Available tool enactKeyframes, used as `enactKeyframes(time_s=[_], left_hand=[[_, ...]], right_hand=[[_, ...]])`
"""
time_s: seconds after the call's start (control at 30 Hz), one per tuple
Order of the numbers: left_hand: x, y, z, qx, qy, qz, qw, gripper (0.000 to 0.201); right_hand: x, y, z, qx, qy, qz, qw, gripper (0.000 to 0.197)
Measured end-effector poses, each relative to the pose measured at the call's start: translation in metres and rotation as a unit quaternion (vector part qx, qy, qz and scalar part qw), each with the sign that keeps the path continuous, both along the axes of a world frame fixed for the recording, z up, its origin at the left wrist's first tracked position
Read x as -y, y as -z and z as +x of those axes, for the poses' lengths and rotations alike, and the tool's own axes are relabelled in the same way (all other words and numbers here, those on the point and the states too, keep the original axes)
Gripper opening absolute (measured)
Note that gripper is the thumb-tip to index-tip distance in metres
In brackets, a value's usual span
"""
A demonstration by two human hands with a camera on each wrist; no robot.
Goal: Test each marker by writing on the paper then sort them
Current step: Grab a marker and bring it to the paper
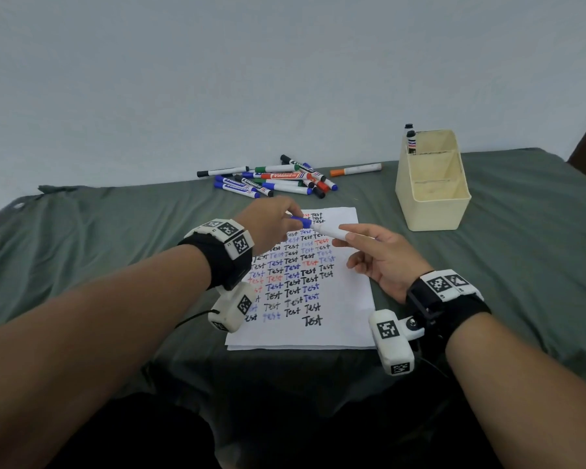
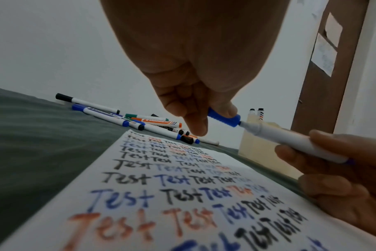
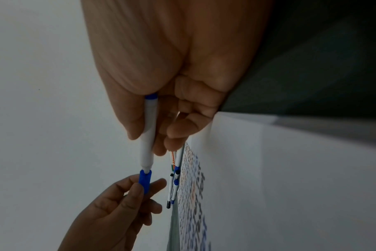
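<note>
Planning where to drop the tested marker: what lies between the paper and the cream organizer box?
Only bare green bedsheet separates the paper from the cream organizer box; the head view shows it, and the lone orange marker lies farther back.

"Test" handwritten repeatedly across paper (image 1: 335, 326) in black, blue, orange; marker labels unreadable.

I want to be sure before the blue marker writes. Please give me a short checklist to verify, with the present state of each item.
1. Right hand grips blue marker: ok.
2. Left hand holds blue cap: ok.
3. Cap fully off the tip: not ok, it sits at the tip.
4. Paper has free space: ok, at the near edge.
5. Ink works: cannot tell.
6. Holder has room: ok.
</note>
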State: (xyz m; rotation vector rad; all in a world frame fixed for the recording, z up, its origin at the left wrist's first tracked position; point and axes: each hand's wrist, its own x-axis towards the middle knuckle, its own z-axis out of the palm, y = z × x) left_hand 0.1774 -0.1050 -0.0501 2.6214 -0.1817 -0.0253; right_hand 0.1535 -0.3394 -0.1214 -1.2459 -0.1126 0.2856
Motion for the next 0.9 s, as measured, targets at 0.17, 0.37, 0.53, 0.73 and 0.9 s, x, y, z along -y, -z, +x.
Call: enactKeyframes(time_s=[0.17,0.37,0.53,0.73,0.9], left_hand=[[0.013,-0.004,-0.003,-0.011,0.039,0.020,0.999,0.008],[0.017,-0.007,-0.004,0.002,0.037,0.044,0.998,0.006],[0.020,-0.018,-0.002,0.013,0.049,0.063,0.997,0.004],[0.023,-0.030,-0.007,0.020,0.086,0.124,0.988,0.018],[0.020,-0.033,-0.005,0.046,0.140,0.200,0.969,0.022]], right_hand=[[0.000,0.001,0.000,0.009,-0.006,0.001,1.000,0.020],[0.001,0.001,0.000,0.016,-0.009,-0.003,1.000,0.021],[0.002,-0.001,0.002,0.006,-0.018,0.012,1.000,0.024],[0.005,-0.006,-0.001,-0.002,-0.023,0.017,1.000,0.036],[0.004,-0.010,0.000,-0.009,-0.048,0.002,0.999,0.048]])
